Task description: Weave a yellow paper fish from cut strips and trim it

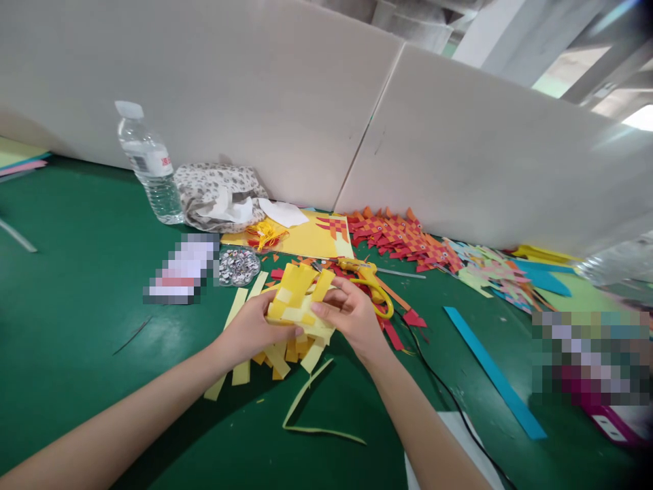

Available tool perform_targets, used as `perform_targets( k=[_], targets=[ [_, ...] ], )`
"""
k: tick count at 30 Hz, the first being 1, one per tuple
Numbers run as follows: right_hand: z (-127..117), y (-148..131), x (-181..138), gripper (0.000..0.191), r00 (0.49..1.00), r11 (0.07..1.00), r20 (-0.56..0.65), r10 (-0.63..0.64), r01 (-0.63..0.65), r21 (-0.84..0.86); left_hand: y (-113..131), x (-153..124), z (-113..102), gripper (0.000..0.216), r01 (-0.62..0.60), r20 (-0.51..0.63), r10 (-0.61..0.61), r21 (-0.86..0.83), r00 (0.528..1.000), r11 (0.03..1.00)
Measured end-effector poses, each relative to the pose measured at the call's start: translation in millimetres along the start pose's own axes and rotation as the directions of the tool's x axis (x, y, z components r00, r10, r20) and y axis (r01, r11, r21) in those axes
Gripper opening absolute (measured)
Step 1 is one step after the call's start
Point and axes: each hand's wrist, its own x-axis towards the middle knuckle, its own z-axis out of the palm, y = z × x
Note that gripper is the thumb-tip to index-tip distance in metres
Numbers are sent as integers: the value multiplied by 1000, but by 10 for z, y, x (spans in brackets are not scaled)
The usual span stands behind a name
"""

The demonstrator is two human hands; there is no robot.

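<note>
A woven piece of yellow paper strips, in pale and deeper yellow, is held above the table between both hands. My left hand grips its left side, thumb along the lower edge. My right hand pinches its right side, thumb in front, near a strip that sticks up. Below the hands lies a loose pile of yellow paper strips. A pale folded strip rests nearer to me. Just beyond my right hand are yellow-handled scissors and a yellow glue gun.
A black cord runs past my right forearm. Left of centre stand a water bottle, a bag of googly eyes and a blurred-out phone-like object. Red-orange woven paper fish line the partition. A blue strip lies right.
</note>
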Motion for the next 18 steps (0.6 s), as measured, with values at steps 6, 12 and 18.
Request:
perform_targets(
  k=[6, 12, 18],
  targets=[
    [28, -11, -27, 49, 994, 994, 64, 85, -89, 63, -6, -13, 8, 41, 11, 110, -17, 48, 994, 999],
    [27, 44, -16, 44, 982, 983, 109, 152, -161, 85, 22, -27, 28, 59, 48, 107, -49, 8, 993, 999],
    [34, 110, 35, 40, 989, 981, -109, 104, -84, 177, 79, -33, 44, 56, 83, 146, -61, -150, 987, 985]
  ],
)
